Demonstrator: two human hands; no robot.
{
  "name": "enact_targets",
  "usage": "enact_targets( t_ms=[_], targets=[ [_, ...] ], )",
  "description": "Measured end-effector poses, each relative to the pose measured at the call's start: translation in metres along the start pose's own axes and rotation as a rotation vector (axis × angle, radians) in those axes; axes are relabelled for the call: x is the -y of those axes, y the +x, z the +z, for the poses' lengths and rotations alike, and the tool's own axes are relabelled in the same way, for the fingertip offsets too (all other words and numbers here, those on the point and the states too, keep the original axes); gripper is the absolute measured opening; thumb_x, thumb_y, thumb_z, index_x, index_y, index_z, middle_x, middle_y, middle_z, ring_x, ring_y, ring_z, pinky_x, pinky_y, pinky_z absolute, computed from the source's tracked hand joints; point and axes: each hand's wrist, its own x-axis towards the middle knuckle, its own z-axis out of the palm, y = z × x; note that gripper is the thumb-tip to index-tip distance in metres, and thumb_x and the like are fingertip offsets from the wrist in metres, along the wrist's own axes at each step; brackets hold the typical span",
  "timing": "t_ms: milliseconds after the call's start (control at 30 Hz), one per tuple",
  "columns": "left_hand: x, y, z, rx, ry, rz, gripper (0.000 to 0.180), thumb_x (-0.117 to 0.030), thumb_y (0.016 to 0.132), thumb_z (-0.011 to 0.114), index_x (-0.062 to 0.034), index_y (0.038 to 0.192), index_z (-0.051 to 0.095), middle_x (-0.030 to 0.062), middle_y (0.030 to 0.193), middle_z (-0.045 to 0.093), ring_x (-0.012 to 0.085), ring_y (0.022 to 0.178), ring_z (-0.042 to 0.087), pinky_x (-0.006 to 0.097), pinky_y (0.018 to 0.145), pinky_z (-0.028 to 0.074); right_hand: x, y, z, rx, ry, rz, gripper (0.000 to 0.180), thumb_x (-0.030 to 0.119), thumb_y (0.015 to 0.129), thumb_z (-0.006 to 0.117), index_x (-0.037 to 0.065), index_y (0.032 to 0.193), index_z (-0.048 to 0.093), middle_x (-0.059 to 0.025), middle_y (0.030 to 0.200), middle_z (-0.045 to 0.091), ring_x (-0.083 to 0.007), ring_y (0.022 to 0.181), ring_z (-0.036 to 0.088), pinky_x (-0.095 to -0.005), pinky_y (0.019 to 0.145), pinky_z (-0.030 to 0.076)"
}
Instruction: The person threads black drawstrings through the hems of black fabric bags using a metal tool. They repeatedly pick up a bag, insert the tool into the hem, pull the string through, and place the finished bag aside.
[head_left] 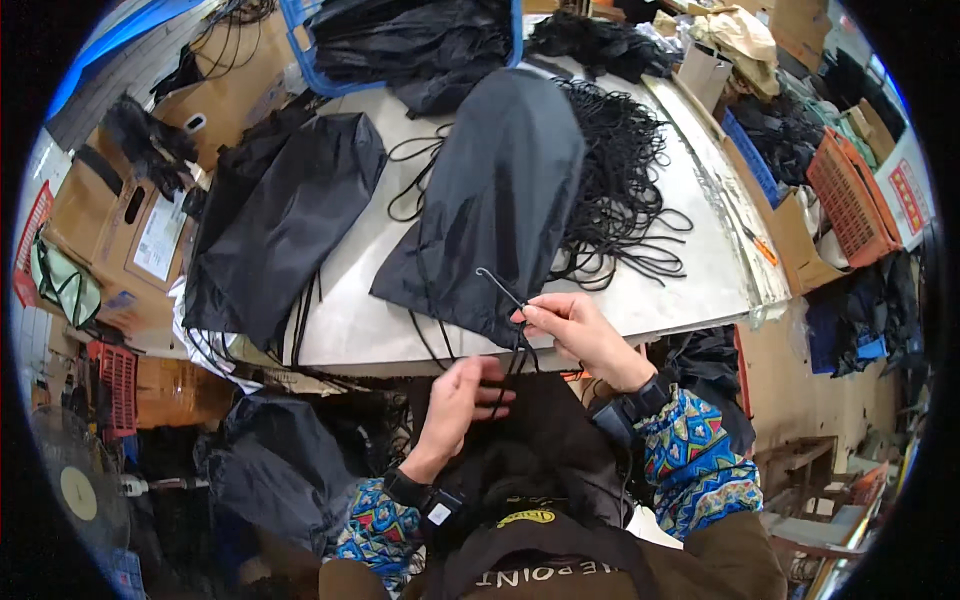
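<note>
A black fabric drawstring bag (pixel 495 190) lies flat on the white table (pixel 350 315) before me, its lower corner at the near edge. My right hand (pixel 588 335) pinches a thin metal hook (pixel 498 286) at that corner, its curved tip pointing up and left over the fabric. Black cord (pixel 518 362) hangs below the pinching fingers, past the table edge. Close to this cord is my left hand (pixel 455 405), fingers stretched toward the right; whether they touch the cord is unclear. Loose black cords (pixel 620 190) are heaped beside the bag's right side.
Another black bag (pixel 285 220) with hanging cords lies at the table's left. A blue basket (pixel 360 88) of black fabric stands at the far side. Cardboard boxes (pixel 125 225) are on the left; an orange crate (pixel 850 195) is on the right. A fan (pixel 75 490) stands at lower left.
</note>
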Motion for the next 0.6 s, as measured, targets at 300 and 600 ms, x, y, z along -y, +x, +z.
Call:
enact_targets(
  t_ms=[300,600],
  targets=[
    [-0.011,0.009,0.014,-0.12,-0.184,0.18,0.016,-0.017,0.087,0.067,-0.0037,0.08,0.061,-0.0006,0.067,0.056,0.0061,0.056,0.052,0.022,0.054,0.046,-0.015,-0.011,0.03,-0.158,-0.191,-0.441,0.021,0.013,0.093,0.054,-0.005,0.102,0.063,-0.0107,0.092,0.067,-0.0135,0.082,0.063,-0.0268,0.072,0.049],
    [-0.016,0.017,0.019,-0.304,-0.04,0.471,0.015,-0.01,0.09,0.06,0.0026,0.097,0.055,0.0044,0.07,0.059,0.0099,0.058,0.059,0.023,0.055,0.049,-0.007,-0.043,0.025,-0.272,-0.398,-0.377,0.016,0.005,0.09,0.056,-0.005,0.1,0.063,-0.0129,0.082,0.066,-0.0209,0.068,0.064,-0.0281,0.06,0.049]
  ],
)
